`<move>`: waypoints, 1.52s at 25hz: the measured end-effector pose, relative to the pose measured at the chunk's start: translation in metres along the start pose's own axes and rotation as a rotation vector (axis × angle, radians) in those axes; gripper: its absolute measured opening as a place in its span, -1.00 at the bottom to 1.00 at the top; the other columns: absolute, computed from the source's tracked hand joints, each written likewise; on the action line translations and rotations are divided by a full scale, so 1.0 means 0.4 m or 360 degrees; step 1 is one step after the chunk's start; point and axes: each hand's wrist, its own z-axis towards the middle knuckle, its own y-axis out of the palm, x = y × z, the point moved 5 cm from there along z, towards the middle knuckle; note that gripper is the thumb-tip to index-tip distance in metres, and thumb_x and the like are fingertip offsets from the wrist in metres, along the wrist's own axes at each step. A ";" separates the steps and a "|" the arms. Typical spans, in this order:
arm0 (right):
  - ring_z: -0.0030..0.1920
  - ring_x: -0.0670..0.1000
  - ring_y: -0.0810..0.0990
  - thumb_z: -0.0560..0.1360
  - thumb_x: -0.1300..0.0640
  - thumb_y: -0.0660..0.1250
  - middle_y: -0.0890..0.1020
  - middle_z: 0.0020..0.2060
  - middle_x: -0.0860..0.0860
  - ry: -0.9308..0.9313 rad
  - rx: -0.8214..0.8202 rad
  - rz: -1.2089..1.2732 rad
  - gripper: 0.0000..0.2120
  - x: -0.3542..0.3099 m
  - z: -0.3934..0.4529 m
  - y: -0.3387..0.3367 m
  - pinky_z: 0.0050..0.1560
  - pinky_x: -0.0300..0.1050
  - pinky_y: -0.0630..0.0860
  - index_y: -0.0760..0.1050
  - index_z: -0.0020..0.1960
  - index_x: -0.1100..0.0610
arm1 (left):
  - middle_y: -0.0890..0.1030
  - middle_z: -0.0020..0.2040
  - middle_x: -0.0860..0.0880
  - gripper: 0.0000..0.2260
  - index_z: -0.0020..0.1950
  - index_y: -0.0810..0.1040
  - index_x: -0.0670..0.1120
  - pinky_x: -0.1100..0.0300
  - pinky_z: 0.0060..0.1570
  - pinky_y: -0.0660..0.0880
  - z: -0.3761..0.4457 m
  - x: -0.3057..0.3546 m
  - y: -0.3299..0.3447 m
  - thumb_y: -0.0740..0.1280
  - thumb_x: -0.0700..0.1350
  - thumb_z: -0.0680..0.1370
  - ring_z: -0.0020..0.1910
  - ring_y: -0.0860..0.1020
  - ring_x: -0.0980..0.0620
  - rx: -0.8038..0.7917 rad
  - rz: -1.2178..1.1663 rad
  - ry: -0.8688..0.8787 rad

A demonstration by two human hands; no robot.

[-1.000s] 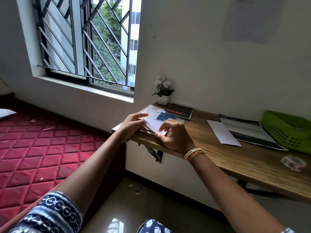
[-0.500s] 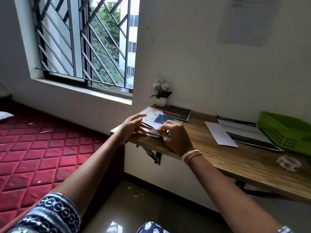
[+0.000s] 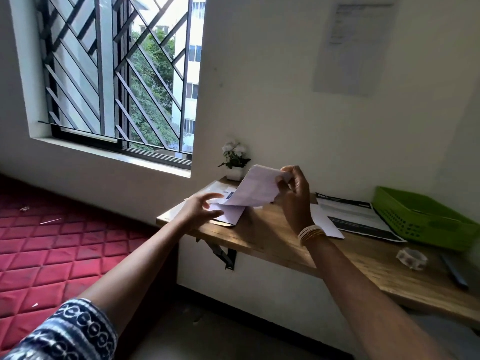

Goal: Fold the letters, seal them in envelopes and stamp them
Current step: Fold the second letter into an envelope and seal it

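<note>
My right hand (image 3: 294,197) pinches the top corner of a white folded letter (image 3: 255,187) and holds it up above the left end of the wooden desk (image 3: 272,242). Below it my left hand (image 3: 198,210) hovers with fingers spread over a small stack of papers (image 3: 230,213) lying at the desk's left end; whether it touches the stack is unclear. A white envelope (image 3: 326,223) lies flat behind my right wrist. A roll of clear tape (image 3: 411,258) sits near the front edge on the right.
A printed sheet (image 3: 355,216) lies beside a green plastic basket (image 3: 420,219) at the back right. A small potted plant (image 3: 234,162) stands by the wall. A dark pen (image 3: 453,271) lies at the far right. A red mattress (image 3: 52,242) fills the floor on the left.
My right hand has lifted the white letter off the stack and raised it. My left hand has opened and drawn slightly back. The camera view has tilted up and moved closer.
</note>
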 end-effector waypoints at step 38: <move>-0.18 0.15 0.53 0.43 0.17 0.11 0.48 -0.16 0.15 0.1091 0.0778 0.1128 -0.89 0.112 0.015 -0.399 -0.01 0.06 0.54 0.40 -0.11 0.13 | 0.68 -0.29 -0.03 -0.91 -0.05 0.43 0.01 0.03 -0.38 0.56 0.084 0.384 0.178 0.21 0.00 0.57 -0.32 0.67 -0.13 0.0981 0.0060 0.1070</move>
